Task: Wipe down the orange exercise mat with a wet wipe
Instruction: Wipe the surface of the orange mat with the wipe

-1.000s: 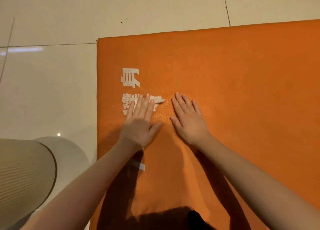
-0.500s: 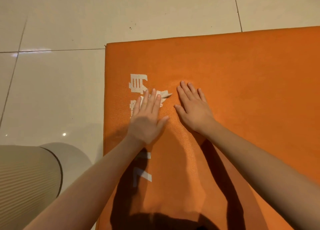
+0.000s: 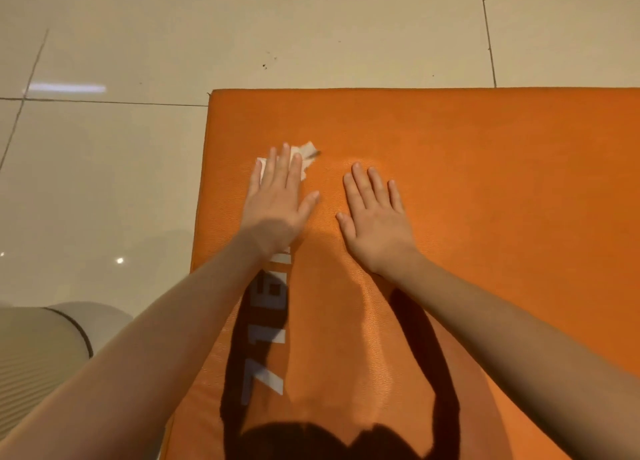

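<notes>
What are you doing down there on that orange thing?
A person is wiping the orange mat, which lies on a tiled floor. The left hand presses a white wet wipe flat on the mat near its far left corner. The right hand rests flat on the mat beside it, holding nothing.

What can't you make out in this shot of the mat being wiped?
Head view only.
Wet wipe: mostly under the left hand; extent hidden.
White print: partly covered by that hand and the left forearm.
Orange mat: cut off at right and bottom edges.
Ribbed object, lower left: cropped, unidentifiable.
</notes>
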`<action>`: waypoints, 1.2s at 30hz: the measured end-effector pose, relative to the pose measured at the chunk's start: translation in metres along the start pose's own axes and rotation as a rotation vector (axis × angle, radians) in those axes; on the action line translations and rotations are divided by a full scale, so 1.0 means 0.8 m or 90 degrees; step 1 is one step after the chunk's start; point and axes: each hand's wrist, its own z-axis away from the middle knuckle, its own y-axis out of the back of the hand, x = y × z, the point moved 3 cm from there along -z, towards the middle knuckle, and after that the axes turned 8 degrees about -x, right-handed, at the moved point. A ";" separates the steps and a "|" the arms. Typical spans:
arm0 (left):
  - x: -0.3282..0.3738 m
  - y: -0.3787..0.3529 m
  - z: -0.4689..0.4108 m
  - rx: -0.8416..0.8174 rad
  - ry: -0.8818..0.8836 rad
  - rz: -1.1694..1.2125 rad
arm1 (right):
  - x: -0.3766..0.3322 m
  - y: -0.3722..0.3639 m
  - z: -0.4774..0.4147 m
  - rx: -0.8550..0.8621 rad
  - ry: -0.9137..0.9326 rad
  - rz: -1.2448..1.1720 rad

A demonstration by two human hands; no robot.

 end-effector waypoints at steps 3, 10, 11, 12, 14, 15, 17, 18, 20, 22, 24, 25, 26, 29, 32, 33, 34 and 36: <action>0.007 0.012 -0.030 0.021 0.041 0.018 | -0.001 0.001 0.000 -0.011 0.004 0.010; 0.006 0.027 -0.067 0.022 -0.051 -0.006 | -0.001 0.006 0.001 -0.045 0.004 0.036; 0.007 0.032 -0.080 0.018 -0.011 0.012 | -0.001 0.007 0.000 -0.048 0.003 0.039; 0.008 0.035 -0.090 0.014 0.021 0.023 | -0.001 0.008 0.000 -0.051 0.001 0.041; 0.015 0.038 -0.096 0.017 0.033 0.014 | -0.002 0.009 -0.001 -0.056 0.000 0.046; 0.018 0.036 -0.092 0.019 0.003 0.000 | -0.002 0.009 -0.001 -0.058 0.000 0.046; 0.017 0.033 -0.084 0.018 -0.086 -0.040 | -0.002 0.006 -0.002 -0.051 0.000 0.043; 0.013 0.032 -0.085 0.013 -0.108 -0.053 | -0.001 0.005 -0.002 -0.048 -0.001 0.041; 0.001 0.041 -0.098 0.009 -0.063 -0.033 | -0.003 0.005 -0.002 -0.049 -0.003 0.041; -0.007 0.054 -0.117 -0.009 0.044 0.009 | -0.003 0.005 -0.001 -0.050 -0.008 0.035; -0.007 0.061 -0.128 -0.025 0.100 0.022 | -0.004 0.005 0.000 -0.052 -0.010 0.029; -0.003 0.062 -0.127 -0.026 0.096 0.021 | -0.004 0.006 0.001 -0.052 -0.011 0.027; 0.003 0.059 -0.124 -0.023 0.068 0.015 | -0.006 0.007 0.001 -0.049 -0.013 0.023; 0.009 0.048 -0.113 -0.009 -0.047 -0.029 | -0.012 0.009 0.001 -0.040 -0.017 -0.003; -0.017 0.061 -0.122 -0.009 0.045 0.009 | -0.022 0.015 0.002 -0.025 0.013 -0.030; -0.027 0.066 -0.126 -0.014 0.093 0.029 | -0.027 0.016 0.002 -0.022 0.042 -0.035; -0.033 0.070 -0.128 -0.019 0.121 0.041 | -0.032 0.016 0.002 -0.022 0.073 -0.038; -0.035 0.069 -0.125 -0.018 0.107 0.042 | -0.040 0.015 0.002 -0.032 0.102 -0.051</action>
